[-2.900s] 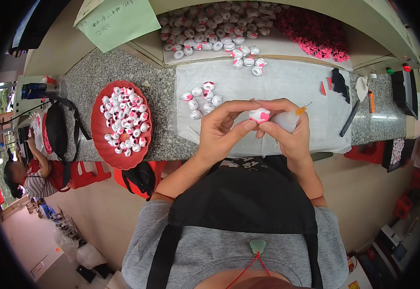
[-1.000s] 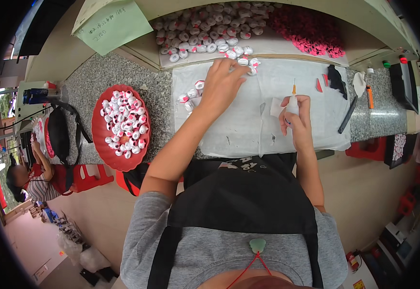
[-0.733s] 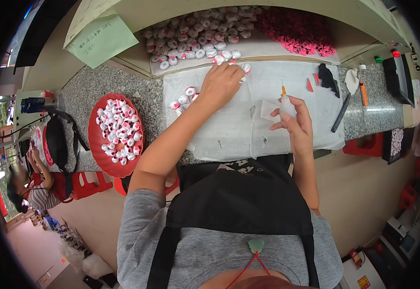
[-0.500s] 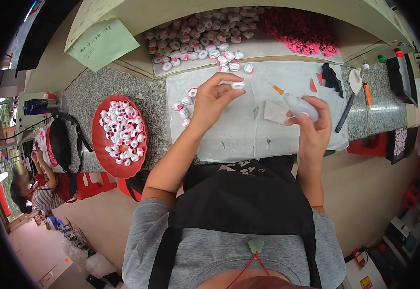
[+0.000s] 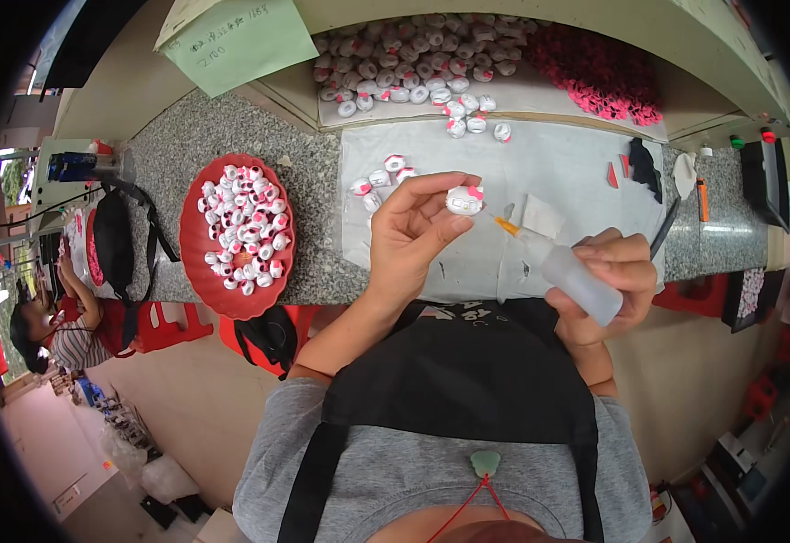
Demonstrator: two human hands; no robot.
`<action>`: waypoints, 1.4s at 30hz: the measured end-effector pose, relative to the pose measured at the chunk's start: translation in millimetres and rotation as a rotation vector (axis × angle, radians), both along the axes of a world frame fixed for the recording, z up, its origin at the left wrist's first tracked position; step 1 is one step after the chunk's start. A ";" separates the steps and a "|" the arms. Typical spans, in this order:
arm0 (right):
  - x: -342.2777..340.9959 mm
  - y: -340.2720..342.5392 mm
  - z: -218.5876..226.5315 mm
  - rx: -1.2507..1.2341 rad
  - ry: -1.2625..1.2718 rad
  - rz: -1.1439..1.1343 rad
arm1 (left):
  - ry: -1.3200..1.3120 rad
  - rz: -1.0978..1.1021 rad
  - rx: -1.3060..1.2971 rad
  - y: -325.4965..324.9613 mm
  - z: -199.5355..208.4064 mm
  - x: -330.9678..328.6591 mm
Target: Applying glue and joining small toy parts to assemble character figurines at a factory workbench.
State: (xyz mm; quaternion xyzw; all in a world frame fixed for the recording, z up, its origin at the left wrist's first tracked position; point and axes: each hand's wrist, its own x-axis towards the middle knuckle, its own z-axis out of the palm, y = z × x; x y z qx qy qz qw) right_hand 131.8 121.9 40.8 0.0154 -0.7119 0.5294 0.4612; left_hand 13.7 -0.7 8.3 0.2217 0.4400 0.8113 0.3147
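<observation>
Left hand (image 5: 408, 237) raised over the near edge of the white work sheet (image 5: 558, 172), thumb and fingers pinched shut around a small white figurine head with a pink bow (image 5: 464, 200). Right hand (image 5: 614, 276) just to the right and nearer, fingers wrapped closed around a translucent squeeze bottle (image 5: 579, 284). Orange nozzle (image 5: 506, 226) of that bottle aimed up and left, tip just beside the figurine head; contact impossible to tell. A few more white-and-pink heads (image 5: 378, 176) loose on the sheet, just beyond the left hand. Farther back, a dense pile of white heads (image 5: 404, 77) on a raised tray, with a heap of pink bows (image 5: 598, 77) to its right. Red round plate (image 5: 197, 258) heaped with the same heads, well to the left on the speckled granite counter (image 5: 186, 145). Green paper note (image 5: 236, 41) at far left. Black scrap (image 5: 646, 169) and an orange lighter (image 5: 702, 199) at the right end of the sheet.
</observation>
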 end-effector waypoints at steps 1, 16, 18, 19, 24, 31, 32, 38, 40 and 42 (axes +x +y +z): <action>0.3 -2.7 -0.2 0.001 -0.001 0.004 | -0.003 0.002 0.002 -1.2 -0.2 0.1; 0.3 -7.4 -2.2 0.031 -0.066 -0.009 | -0.001 -0.013 -0.010 -1.4 1.1 2.8; 0.5 -7.4 -1.9 0.039 -0.077 -0.012 | -0.011 -0.035 0.010 -1.6 0.1 2.3; 0.9 -7.1 -1.3 0.039 -0.077 -0.014 | -0.009 -0.031 0.009 -1.5 -0.2 2.3; 0.7 -5.9 -3.5 0.047 -0.046 -0.020 | -0.001 -0.018 0.012 -1.8 -2.1 2.7; -0.3 -6.3 -4.4 0.069 -0.036 -0.045 | -0.012 -0.041 0.033 -1.7 -0.6 3.0; -0.3 -6.4 -4.8 0.071 -0.035 -0.042 | -0.016 -0.048 0.032 -1.7 -0.3 3.1; -0.5 -6.6 -2.2 0.087 -0.042 -0.031 | -0.006 -0.017 -0.025 -0.5 1.0 4.4; -0.8 -7.1 -2.4 0.094 -0.050 -0.027 | -0.007 -0.016 -0.026 -0.7 0.6 4.5; -1.0 -7.6 -2.6 0.080 -0.045 -0.017 | -0.009 -0.016 -0.026 -0.6 0.8 4.8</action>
